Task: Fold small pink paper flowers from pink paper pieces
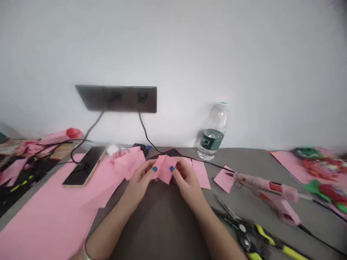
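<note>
A small creased piece of pink paper (164, 169) is held between my two hands in the middle of the view. My left hand (141, 177) pinches its left side between thumb and fingers. On the right side, my right hand (185, 177) grips it the same way. Fold lines run down the paper, and its lower edge forms a point. Behind my hands lie more pink sheets, one (201, 173) just right of my right hand and a folded one (132, 162) left of my left hand. My fingertips behind the paper are partly hidden.
A phone (86, 166) rests on large pink sheets (51, 213) at left. A water bottle (213, 133) stands by the wall. At right are a pink glue gun (267, 184), pliers (244, 231) and colourful flower pieces (325, 166). Cables run from the wall socket (121, 98).
</note>
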Action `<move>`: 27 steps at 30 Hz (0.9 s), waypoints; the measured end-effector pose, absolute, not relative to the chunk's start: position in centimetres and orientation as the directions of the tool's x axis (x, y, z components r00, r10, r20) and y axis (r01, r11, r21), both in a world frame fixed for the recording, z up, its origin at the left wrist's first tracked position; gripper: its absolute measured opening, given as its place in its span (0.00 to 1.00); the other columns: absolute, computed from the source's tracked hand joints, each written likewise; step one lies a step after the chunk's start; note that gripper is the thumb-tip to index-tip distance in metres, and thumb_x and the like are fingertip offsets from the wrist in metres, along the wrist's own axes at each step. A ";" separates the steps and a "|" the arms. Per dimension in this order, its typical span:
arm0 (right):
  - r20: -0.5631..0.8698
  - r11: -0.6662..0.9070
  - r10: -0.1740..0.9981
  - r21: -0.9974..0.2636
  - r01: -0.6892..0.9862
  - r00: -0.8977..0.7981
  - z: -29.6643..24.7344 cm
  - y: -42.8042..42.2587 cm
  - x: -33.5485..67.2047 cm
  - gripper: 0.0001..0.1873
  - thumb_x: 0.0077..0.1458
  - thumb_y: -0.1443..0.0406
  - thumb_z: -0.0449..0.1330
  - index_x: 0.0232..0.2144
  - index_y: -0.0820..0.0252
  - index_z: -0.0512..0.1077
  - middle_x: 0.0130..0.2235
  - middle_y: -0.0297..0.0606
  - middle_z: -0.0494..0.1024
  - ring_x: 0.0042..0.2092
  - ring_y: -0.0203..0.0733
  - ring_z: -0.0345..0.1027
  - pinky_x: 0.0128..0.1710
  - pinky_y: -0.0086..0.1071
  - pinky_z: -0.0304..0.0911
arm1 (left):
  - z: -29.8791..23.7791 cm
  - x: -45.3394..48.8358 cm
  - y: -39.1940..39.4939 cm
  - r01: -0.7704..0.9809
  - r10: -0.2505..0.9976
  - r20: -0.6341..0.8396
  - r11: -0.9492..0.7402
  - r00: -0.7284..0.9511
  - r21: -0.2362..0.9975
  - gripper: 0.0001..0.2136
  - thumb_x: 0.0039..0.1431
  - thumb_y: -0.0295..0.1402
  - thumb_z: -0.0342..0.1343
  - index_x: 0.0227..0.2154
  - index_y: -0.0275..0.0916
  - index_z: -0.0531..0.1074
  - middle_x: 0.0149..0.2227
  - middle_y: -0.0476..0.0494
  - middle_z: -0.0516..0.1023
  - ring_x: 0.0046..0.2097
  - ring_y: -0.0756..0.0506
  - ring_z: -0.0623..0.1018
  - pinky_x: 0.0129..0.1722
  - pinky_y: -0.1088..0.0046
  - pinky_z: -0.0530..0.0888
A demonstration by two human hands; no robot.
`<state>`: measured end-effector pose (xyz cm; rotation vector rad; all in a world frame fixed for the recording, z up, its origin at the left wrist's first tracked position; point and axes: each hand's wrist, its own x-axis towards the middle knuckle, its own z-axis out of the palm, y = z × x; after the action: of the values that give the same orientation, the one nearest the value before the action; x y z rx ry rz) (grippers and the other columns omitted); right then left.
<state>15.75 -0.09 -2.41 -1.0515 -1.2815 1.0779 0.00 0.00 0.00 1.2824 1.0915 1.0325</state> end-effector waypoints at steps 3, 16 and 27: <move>0.200 0.201 0.980 -0.978 -0.054 0.014 -2.2 0.1 15.7 0.07 0.55 0.59 0.58 0.33 0.56 0.67 0.31 0.34 0.71 0.34 0.41 0.66 0.34 0.32 0.61 | -0.1 -0.3 0.0 0.107 0.984 -0.016 -0.003 0.177 0.994 0.13 0.62 0.40 0.52 0.41 0.38 0.76 0.39 0.45 0.79 0.43 0.43 0.75 0.41 0.71 0.71; 0.140 0.138 0.990 -0.968 -0.210 0.008 -2.1 0.1 15.7 0.14 0.53 0.54 0.62 0.31 0.57 0.66 0.30 0.33 0.69 0.29 0.38 0.64 0.28 0.29 0.62 | -0.3 -0.5 -0.2 0.287 0.984 0.021 -0.073 0.180 0.955 0.14 0.59 0.41 0.54 0.22 0.38 0.66 0.19 0.52 0.68 0.23 0.50 0.70 0.23 0.76 0.63; 0.270 0.278 0.957 -0.958 -0.066 0.100 -2.7 0.3 16.4 0.09 0.58 0.63 0.54 0.28 0.58 0.70 0.30 0.36 0.71 0.30 0.39 0.65 0.30 0.31 0.62 | -0.2 -0.7 0.1 0.003 0.977 0.074 -0.076 0.202 0.997 0.12 0.60 0.33 0.47 0.38 0.36 0.75 0.32 0.42 0.78 0.34 0.45 0.79 0.27 0.74 0.72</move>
<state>16.41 0.25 -2.66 -0.9891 -1.2051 0.9762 -0.66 0.10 -0.18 1.3609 1.0281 1.1058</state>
